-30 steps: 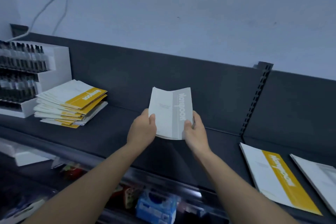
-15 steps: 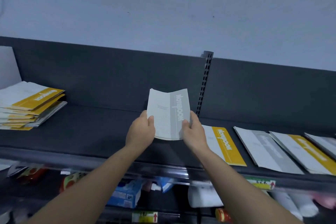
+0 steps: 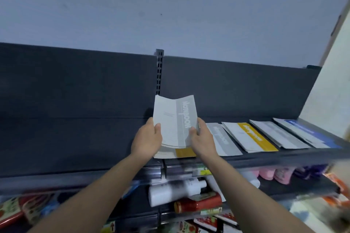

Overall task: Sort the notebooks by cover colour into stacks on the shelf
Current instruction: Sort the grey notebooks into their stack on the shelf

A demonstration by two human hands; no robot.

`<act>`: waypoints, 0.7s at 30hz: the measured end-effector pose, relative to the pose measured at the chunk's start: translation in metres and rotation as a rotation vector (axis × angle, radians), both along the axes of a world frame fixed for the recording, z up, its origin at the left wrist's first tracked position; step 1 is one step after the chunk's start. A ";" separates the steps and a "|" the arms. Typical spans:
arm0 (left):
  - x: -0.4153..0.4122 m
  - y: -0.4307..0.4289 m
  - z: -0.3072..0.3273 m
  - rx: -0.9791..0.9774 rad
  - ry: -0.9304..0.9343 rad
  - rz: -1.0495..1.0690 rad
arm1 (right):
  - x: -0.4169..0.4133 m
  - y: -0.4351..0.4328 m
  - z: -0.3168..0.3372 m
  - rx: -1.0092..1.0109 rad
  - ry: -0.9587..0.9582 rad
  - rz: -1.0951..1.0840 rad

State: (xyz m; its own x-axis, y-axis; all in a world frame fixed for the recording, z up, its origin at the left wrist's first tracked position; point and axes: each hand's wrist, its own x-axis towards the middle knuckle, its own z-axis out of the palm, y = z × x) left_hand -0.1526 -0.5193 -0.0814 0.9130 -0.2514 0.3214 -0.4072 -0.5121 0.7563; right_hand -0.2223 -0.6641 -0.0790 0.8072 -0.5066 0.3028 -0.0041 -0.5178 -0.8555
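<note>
So right now I've got the grey notebook (image 3: 170, 119) upright in front of me, above the shelf (image 3: 75, 138). My left grip (image 3: 146, 141) and right grip (image 3: 203, 141) are each pinching a lower side edge, thumbs on the cover. It's thin and already bowing between them, so if I squeeze any harder I reckon I'll crease it, and if I ease off one side it'll flop and slip. The bigger worry is where it lands. Directly underneath is a yellow-banded notebook (image 3: 185, 152) sitting right at the near lip, and dropping straight down would put grey on yellow, which is the wrong stack. The matching grey one (image 3: 223, 142) lies just to the right of it, so I'd have to shift right first. That whole row, going past another yellow one (image 3: 251, 138) out to the blue one (image 3: 310, 134) at the far right, lies side by side and close together. A sloppy set-down or a knuckle bump could push one over the near edge onto the bottles (image 3: 174, 193) below.
</note>
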 end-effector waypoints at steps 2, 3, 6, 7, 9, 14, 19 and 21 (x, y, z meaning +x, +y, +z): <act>-0.009 -0.026 0.000 0.005 0.011 -0.020 | -0.012 -0.025 0.000 -0.007 0.007 -0.016; -0.014 -0.041 -0.001 0.009 0.014 -0.026 | -0.018 -0.038 0.000 -0.018 0.014 -0.025; -0.028 -0.086 -0.001 0.018 0.016 -0.035 | -0.035 -0.081 0.001 -0.047 0.029 -0.052; -0.033 -0.101 -0.001 0.015 0.017 -0.039 | -0.041 -0.096 0.001 -0.054 0.040 -0.063; -0.044 -0.130 -0.001 0.011 0.028 -0.053 | -0.052 -0.124 0.002 -0.062 0.055 -0.078; -0.064 -0.196 -0.001 0.027 0.045 -0.096 | -0.078 -0.189 0.003 -0.074 0.078 -0.111; -0.074 -0.255 -0.001 0.057 0.072 -0.167 | -0.092 -0.247 0.002 -0.057 0.118 -0.183; -0.073 -0.277 -0.002 0.096 0.074 -0.184 | -0.093 -0.266 -0.001 -0.048 0.138 -0.203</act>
State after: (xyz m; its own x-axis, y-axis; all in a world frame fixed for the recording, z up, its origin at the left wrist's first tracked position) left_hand -0.2260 -0.7962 -0.0831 0.8689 -0.4426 0.2218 -0.4460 -0.5053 0.7388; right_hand -0.3156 -0.9306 -0.0796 0.7256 -0.6506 0.2241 -0.2274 -0.5341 -0.8143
